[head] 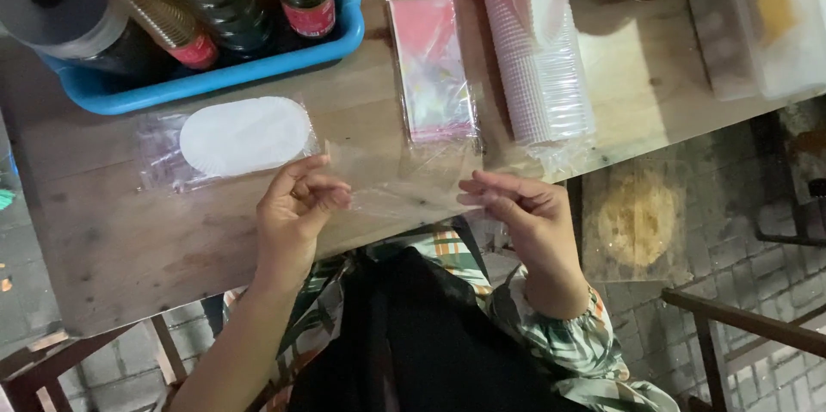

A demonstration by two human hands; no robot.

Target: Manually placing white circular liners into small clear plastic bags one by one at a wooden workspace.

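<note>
Clear plastic bag held taut between both hands at the near table edge; slip and tear risk noted.

Nearest, the left hand (pixel 297 201) and right hand (pixel 520 206) each pinch one end of a thin clear plastic bag (pixel 404 188), fingers curled shut on the film, which spans the gap between them just over the edge of the wooden table (pixel 103 240). In my judgement, the film is slick and flimsy: an uneven pull could tear it or let one end slide free and drop off the edge. Beyond, a stack of white oval papers in a wrapper (pixel 245 134) lies near the left hand, and a stack of clear bags (pixel 433 68) and a sleeve of plastic cups (pixel 538 59) lie close behind; a careless sweep could nudge these. Farthest, bottles stand in a blue tray (pixel 215 76).
</note>
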